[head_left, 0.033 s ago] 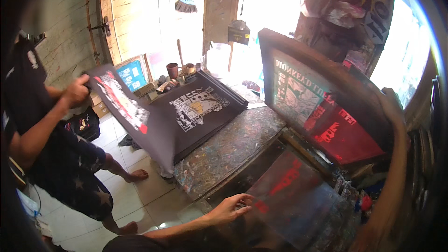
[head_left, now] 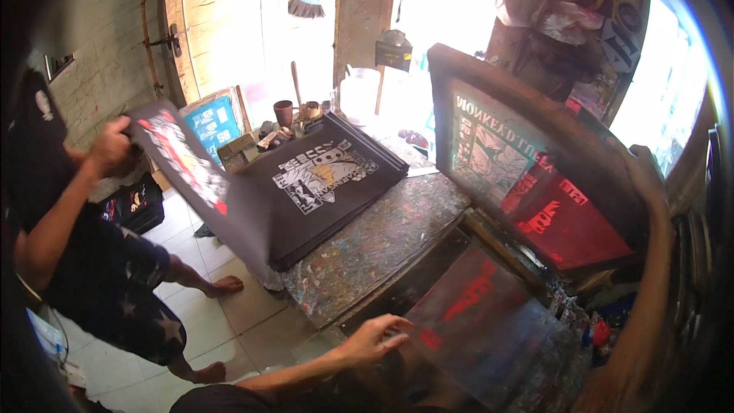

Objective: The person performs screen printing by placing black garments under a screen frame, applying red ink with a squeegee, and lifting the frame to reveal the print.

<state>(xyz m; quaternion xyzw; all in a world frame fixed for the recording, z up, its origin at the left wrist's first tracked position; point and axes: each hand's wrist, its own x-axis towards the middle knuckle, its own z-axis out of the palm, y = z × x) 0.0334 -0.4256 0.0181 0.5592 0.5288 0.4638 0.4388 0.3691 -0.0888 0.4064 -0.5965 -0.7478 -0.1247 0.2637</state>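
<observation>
Paint-spattered and long, the worktable (head_left: pixel 375 245) runs through a cluttered print shop with a bright doorway behind it and a tiled floor (head_left: pixel 229 321) beside it. At the person's end lies one dark printed board (head_left: pixel 489 329) with fresh red marks on it, and above it one wooden-framed printing screen (head_left: pixel 527 176) is tilted up on edge, its mesh showing a pale design and a red patch. The right hand (head_left: pixel 646 180) is closed around the far upper rim of that frame, holding it raised; the left hand (head_left: pixel 375 339) rests open, fingers spread, touching the near left edge of the board without gripping anything. The screen is judged stiff and fairly light for its size but awkward, with a taut mesh that would tear or smear if pressed, so the wooden rim is the place to take it, not the inked face. The board looks flat and rigid, its wet print best left untouched and handled by the bare edges. Farther along the table sits one stack of black shirts (head_left: pixel 329 183) with a white and yellow print on top, soft and limp. A co-worker's hand (head_left: pixel 111 145) pinches one more dark shirt (head_left: pixel 206 191), lifting it off the table's side. Two cups (head_left: pixel 284 112) stand behind the stack.
</observation>
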